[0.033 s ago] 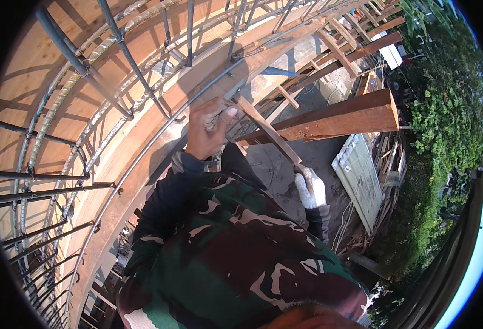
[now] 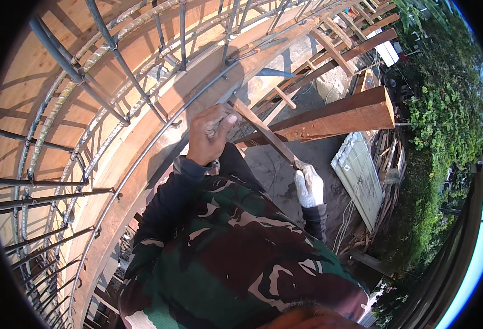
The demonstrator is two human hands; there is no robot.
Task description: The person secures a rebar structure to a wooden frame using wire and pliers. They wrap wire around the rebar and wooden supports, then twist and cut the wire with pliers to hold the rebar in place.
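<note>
My left hand (image 2: 207,137), bare, is closed at the outer edge of the curved wooden formwork (image 2: 195,109), with its thumb raised against bent fingers. Whatever it may grip is hidden by the fingers. In a white glove, my right hand (image 2: 309,185) is closed round the lower end of a narrow wooden strip (image 2: 263,130). That strip slants up and left, its far end close to my left fingertips. It crosses in front of a thick squared timber (image 2: 334,118), which juts out to the right.
Steel reinforcing bars (image 2: 110,44) stick up along the formwork on the left. A long thin rod (image 2: 159,133) follows its curve. Below, to the right, lie a pale corrugated sheet (image 2: 359,178) and scrap wood (image 2: 387,178). More timber framing (image 2: 334,52) extends at the top right.
The view has shifted slightly. Both hands stay in nearly the same places, and the strip keeps its slant between them.
</note>
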